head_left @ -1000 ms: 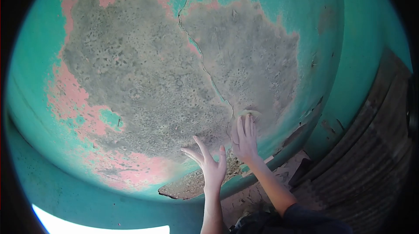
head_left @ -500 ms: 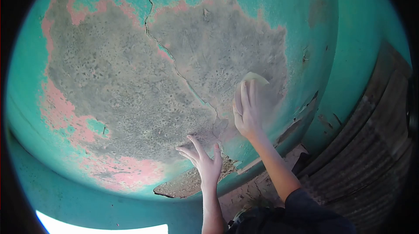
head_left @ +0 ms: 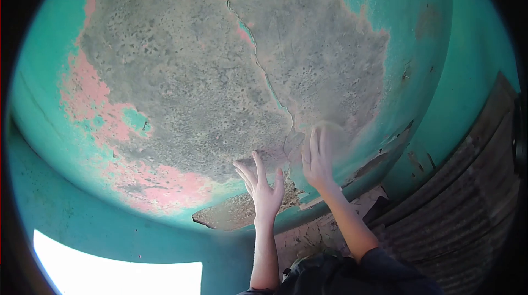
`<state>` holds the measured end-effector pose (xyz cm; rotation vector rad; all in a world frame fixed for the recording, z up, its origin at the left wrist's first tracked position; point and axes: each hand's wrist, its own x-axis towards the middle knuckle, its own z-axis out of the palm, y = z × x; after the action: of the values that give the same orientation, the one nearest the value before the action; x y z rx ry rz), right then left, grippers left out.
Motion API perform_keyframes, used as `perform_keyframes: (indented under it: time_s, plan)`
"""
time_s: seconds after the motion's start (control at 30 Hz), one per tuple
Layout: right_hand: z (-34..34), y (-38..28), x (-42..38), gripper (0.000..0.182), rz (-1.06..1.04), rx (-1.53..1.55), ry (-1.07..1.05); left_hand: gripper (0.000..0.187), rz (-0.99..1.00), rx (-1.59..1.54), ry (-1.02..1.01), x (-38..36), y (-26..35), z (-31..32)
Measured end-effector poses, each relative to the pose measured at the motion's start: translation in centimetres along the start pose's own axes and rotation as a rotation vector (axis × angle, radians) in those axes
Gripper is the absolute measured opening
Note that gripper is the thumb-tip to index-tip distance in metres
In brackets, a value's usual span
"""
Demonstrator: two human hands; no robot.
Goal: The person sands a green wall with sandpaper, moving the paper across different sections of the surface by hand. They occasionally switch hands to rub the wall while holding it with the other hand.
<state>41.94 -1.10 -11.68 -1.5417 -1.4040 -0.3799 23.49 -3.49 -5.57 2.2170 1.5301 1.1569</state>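
Observation:
My right hand (head_left: 319,157) presses flat on a worn wall (head_left: 187,75), fingers up and close together, over a pale sheet (head_left: 333,134) that looks like sandpaper. Dust or motion blurs the sheet's outline, and most of it is behind the fingers. To the left, my left hand (head_left: 263,188) has its fingers spread, with the fingertips at the lower edge of the bare grey patch; it holds nothing. Both hands look coated in pale dust. A jagged crack (head_left: 258,58) runs down the grey patch and ends between the two hands.
Turquoise paint with pink flaking surrounds the grey patch. Below my left hand is a broken-out area of rough plaster (head_left: 225,218). Dark corrugated sheets (head_left: 451,207) stand at the lower right. A bright opening (head_left: 121,267) shows at the lower left.
My right hand has slid down the wall with the sheet, nearer my left hand. The left hand keeps its place near the patch's lower edge. The view has shifted slightly.

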Motion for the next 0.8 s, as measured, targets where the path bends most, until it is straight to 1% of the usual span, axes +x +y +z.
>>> perform_keyframes:
  time_s: [0.07,0.1,0.13,0.17,0.2,0.27,0.33,0.37,0.4,0.43,0.5,0.6,0.67,0.73,0.77,0.8]
  plan:
    - [0.5,-0.6,-1.9,0.068,0.029,0.031,-0.093,0.080,0.007,0.003,-0.001,-0.2,-0.4,-0.5]
    - [0.0,-1.1,-0.4,0.068,0.020,0.038,-0.096,0.080,-0.032,0.045,-0.036,-0.4,-0.5,-1.0]
    - [-1.3,-1.8,2.2,0.067,-0.013,0.045,-0.024,0.080,-0.075,0.086,-0.072,-0.6,-0.7,-1.4]
    - [-2.3,-2.5,3.9,0.067,-0.049,0.053,0.046,0.080,-0.089,0.087,-0.065,-0.9,-1.2,-1.5]
    - [-2.6,-3.1,4.5,0.067,-0.059,0.061,0.037,0.080,-0.084,0.042,-0.035,-1.0,-1.9,-1.5]
    - [-2.5,-4.3,5.2,0.067,-0.029,0.092,0.097,0.079,-0.081,0.003,0.007,-1.2,-3.1,-1.8]
    - [-0.1,-4.5,1.2,0.067,-0.012,0.118,0.051,0.079,-0.131,-0.052,0.007,-1.6,-4.0,-2.3]
    - [1.0,-4.7,-1.2,0.067,-0.038,0.050,-0.031,0.079,-0.135,-0.050,0.016,-1.9,-4.5,-2.6]
    - [1.0,-5.8,-1.3,0.067,-0.065,-0.021,-0.105,0.080,-0.118,-0.054,0.006,-2.1,-5.0,-2.9]
    - [1.3,-6.4,-0.4,0.067,-0.075,-0.019,-0.098,0.080,-0.099,-0.059,-0.003,-1.9,-5.5,-3.3]
    - [1.2,-8.0,1.9,0.067,-0.018,0.115,0.079,0.080,-0.121,-0.060,0.029,-2.0,-6.5,-4.3]
    - [0.9,-11.2,4.2,0.068,-0.007,0.079,0.075,0.081,-0.161,-0.106,0.072,-2.0,-7.6,-6.2]
    - [3.1,-11.7,1.0,0.069,-0.020,0.104,0.028,0.082,-0.177,-0.152,0.090,-2.0,-8.7,-7.5]
    - [6.2,-11.7,-3.8,0.070,-0.088,-0.002,-0.129,0.081,-0.144,-0.120,0.113,-2.1,-9.9,-8.6]
    - [6.7,-12.2,-4.8,0.070,-0.055,-0.007,-0.188,0.081,-0.143,-0.121,0.116,-2.0,-10.6,-9.1]
    - [6.7,-13.0,-3.9,0.070,-0.059,-0.007,-0.186,0.081,-0.129,-0.104,0.130,-1.9,-11.5,-9.7]
